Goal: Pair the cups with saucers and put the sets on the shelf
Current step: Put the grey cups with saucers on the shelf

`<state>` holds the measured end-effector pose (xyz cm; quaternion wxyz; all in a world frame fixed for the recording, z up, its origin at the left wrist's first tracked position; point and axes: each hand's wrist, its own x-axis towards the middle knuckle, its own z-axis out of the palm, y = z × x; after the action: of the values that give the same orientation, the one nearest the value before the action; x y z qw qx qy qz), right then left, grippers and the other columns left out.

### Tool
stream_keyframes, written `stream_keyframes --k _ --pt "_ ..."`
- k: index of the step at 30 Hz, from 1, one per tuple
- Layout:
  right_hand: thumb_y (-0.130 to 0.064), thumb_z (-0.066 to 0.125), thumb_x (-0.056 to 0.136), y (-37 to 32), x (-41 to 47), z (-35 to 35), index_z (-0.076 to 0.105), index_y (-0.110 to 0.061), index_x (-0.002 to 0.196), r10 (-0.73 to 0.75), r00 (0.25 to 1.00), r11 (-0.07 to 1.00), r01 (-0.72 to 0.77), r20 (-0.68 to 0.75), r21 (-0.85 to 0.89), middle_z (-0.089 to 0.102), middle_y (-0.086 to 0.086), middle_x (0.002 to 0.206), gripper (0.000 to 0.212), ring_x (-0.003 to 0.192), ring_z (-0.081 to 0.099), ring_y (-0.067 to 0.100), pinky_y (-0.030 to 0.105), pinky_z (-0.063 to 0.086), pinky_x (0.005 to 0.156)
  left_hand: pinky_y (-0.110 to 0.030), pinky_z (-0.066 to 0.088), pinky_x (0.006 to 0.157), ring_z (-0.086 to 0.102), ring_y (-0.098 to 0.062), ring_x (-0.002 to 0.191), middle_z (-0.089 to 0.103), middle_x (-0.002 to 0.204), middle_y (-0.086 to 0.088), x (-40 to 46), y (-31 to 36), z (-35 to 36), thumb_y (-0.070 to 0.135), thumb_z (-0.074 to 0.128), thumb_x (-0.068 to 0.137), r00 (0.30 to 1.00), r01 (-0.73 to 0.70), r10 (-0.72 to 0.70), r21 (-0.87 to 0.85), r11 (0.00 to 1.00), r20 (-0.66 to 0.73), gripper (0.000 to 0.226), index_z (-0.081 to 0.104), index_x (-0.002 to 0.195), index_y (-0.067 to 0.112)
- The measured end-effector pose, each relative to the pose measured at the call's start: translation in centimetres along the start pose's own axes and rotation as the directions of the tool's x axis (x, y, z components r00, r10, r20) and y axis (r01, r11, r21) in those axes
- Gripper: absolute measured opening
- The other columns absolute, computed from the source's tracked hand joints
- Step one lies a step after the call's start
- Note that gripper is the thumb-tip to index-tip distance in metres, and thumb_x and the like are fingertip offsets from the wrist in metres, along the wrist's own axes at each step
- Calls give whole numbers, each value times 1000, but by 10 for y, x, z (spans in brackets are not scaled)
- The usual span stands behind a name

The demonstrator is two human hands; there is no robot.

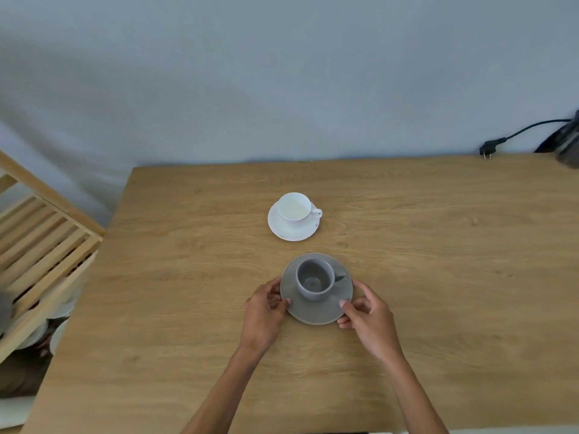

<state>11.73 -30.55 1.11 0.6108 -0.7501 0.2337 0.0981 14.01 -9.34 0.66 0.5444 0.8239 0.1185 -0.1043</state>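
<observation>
A grey cup (314,279) stands upright on a grey saucer (313,311) near the middle of the wooden table (188,308). My left hand (266,305) grips the saucer's left rim and my right hand (363,311) grips its right rim. Farther back, a white cup (294,206) sits on a white saucer (289,231), its handle pointing right. The slatted wooden shelf (44,233) stands off the table's left side.
White plates or saucers (59,311) are stacked on a lower level of the shelf. A black plug with its cable (492,145) and a dark appliance (568,145) lie at the table's far right corner. A grey wall runs behind the table.
</observation>
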Motion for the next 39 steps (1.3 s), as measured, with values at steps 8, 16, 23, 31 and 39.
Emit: stream_keyframes --k 8,16,23,31,39 --pt "-8 72 92 -19 -1 11 54 -20 143 -63 997 996 60 45 64 73 10 80 55 68 76 31 40 64 70 -11 54 78 66 7 89 72 105 11 -7 9 -24 4 73 86 996 -16 8 -88 996 -85 44 63 128 15" --pt "-7 71 93 -76 -3 56 56 -23 141 -189 968 980 175 166 98 69 10 77 53 64 74 29 39 64 70 -11 53 74 65 -1 86 71 102 11 -10 25 -90 3 72 86 976 -71 32 -175 982 -216 39 67 118 23" --pt "-6 69 93 -120 -9 128 56 -21 141 -245 914 969 223 324 105 67 9 78 52 62 72 22 29 62 63 -17 54 75 62 -1 82 69 94 11 -22 20 -171 3 71 86 938 -118 30 -236 965 -345 38 67 113 29" --pt "-4 69 93 -155 -30 235 52 -18 143 -262 836 965 241 482 106 67 9 76 54 60 72 20 25 61 59 -12 52 76 62 2 87 69 101 8 -44 -9 -269 6 71 88 866 -117 -20 -241 964 -500 39 65 118 30" --pt "-1 69 92 -168 -42 348 51 -10 146 -234 766 962 270 599 30 68 9 67 57 56 71 22 28 62 57 -9 52 78 59 11 94 68 105 16 -53 -60 -351 12 71 89 791 -30 -118 -231 973 -600 41 62 126 27"
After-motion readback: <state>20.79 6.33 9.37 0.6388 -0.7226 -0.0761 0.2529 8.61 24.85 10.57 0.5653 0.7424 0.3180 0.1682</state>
